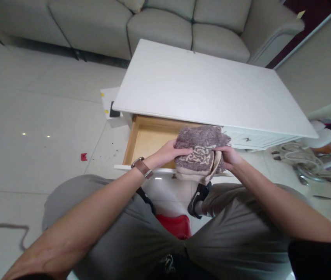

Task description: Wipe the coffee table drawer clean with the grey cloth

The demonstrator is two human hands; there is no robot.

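A folded towel (198, 140), grey-brown with a cream swirl pattern and cream edges, is held between my two hands over an open drawer (150, 144). My left hand (172, 152) grips its left side, thumb lying across the front. On the right side my right hand (229, 156) grips it near a loose cream fold, with the thumb on top. The fingers behind the towel are hidden. Bare light wood shows on the visible part of the drawer's bottom; the towel covers its right part from view.
The drawer belongs to a white coffee table (206, 85). Behind it stands a grey sofa (159, 29). A white box (115, 120) sits left of the table, and a small red scrap (84, 156) lies on the floor. Coiled ropes or cables (296, 159) lie at the right.
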